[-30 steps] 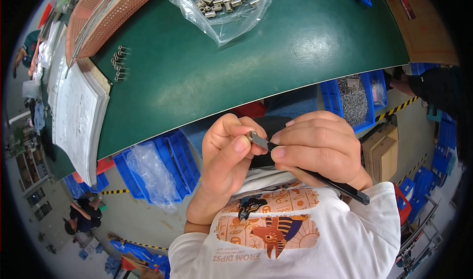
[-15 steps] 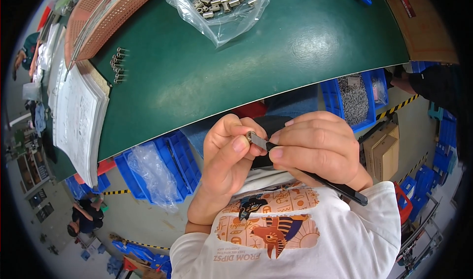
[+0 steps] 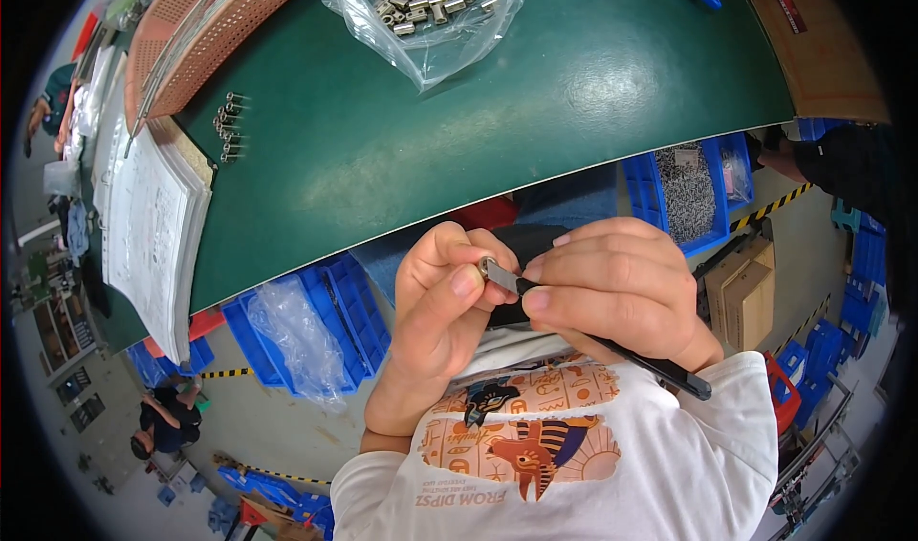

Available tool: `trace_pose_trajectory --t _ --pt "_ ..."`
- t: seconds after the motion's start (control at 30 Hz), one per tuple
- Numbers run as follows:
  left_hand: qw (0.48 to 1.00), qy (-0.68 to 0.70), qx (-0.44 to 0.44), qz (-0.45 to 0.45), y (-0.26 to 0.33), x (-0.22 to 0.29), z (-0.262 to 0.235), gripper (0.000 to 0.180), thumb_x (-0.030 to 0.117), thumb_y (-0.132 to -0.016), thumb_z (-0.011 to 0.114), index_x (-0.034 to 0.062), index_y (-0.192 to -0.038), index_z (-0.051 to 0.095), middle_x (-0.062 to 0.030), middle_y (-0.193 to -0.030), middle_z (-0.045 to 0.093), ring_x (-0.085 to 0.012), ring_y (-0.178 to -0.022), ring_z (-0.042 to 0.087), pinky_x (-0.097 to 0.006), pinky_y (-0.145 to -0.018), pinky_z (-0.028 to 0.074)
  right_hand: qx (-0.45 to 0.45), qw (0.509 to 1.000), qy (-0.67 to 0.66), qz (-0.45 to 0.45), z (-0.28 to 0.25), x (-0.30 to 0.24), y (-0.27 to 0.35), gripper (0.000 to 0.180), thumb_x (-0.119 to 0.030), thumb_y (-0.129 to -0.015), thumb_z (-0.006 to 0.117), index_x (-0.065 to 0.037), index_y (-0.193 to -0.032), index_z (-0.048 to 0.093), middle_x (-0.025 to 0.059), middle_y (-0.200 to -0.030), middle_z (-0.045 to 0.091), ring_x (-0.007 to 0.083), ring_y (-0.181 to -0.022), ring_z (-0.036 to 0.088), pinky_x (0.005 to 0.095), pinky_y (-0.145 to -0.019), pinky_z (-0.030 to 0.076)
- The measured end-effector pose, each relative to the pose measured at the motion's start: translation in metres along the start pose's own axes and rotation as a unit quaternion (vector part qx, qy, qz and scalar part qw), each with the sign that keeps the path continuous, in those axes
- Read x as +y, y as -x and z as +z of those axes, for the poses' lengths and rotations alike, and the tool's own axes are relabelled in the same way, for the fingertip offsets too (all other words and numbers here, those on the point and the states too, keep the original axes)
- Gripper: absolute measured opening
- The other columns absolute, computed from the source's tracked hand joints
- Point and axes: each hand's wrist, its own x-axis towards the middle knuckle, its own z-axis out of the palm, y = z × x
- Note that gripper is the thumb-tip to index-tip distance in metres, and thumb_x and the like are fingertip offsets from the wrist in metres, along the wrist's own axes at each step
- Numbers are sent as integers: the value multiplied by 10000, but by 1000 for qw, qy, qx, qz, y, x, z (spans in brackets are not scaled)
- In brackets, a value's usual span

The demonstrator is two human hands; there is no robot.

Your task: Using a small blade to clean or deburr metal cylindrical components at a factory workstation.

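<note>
My left hand point(image 3: 437, 307) is closed, pinching a small silver metal sleeve point(image 3: 485, 267) between thumb and forefinger. In my right hand point(image 3: 622, 278), fingers wrap round a slim black-handled knife point(image 3: 674, 374) whose handle end sticks out below the palm. Its flat silver blade point(image 3: 501, 275) points left and meets the sleeve; whether the tip goes inside cannot be made out. Both hands are held in front of my body, just off the near edge of the green table point(image 3: 382, 173).
On the table are a clear plastic bag point(image 3: 426, 49) of similar metal sleeves point(image 3: 418, 8), several small metal parts point(image 3: 229, 125), a pink perforated basket point(image 3: 206, 39) and a stack of papers point(image 3: 153, 226). Blue bins point(image 3: 330, 321) stand below the edge. Another person point(image 3: 167, 421) is far off at left.
Almost nothing differs. My right hand and the knife have shifted very slightly, while the left hand keeps its pinch on the sleeve.
</note>
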Motion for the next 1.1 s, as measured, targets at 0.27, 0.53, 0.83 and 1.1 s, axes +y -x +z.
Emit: trace_pose_trajectory --t 0.27,0.53,0.83,1.1 --pt "1000 10 8 -3 1 0 0 113 100 -861 558 55 -961 526 -147 -909 551 -127 -791 562 -252 -744 463 -10 1000 19 -19 1 1 1 248 -97 -622 638 12 -843 660 104 -773 631 209 -621 619 286 -554 516" --pt "999 30 28 13 1 -2 2 97 84 -861 552 52 -950 528 -124 -913 564 -134 -793 576 -259 -747 474 -24 996 80 -26 -1 -1 2 223 -94 -641 640 -2 -843 663 93 -784 636 199 -647 623 287 -584 519" --pt "1000 24 19 -3 3 -1 1 106 85 -859 549 50 -957 524 -155 -907 558 -126 -782 573 -254 -744 473 8 1000 -4 17 4 -2 1 185 -60 -662 711 -14 -836 667 78 -760 638 182 -600 608 279 -559 516" --pt "999 18 28 -5 2 0 1 111 107 -872 546 47 -963 527 -133 -915 561 -119 -784 564 -254 -750 470 -21 997 60 -35 2 0 3 241 -110 -630 629 4 -840 658 105 -790 638 199 -631 621 283 -569 519"
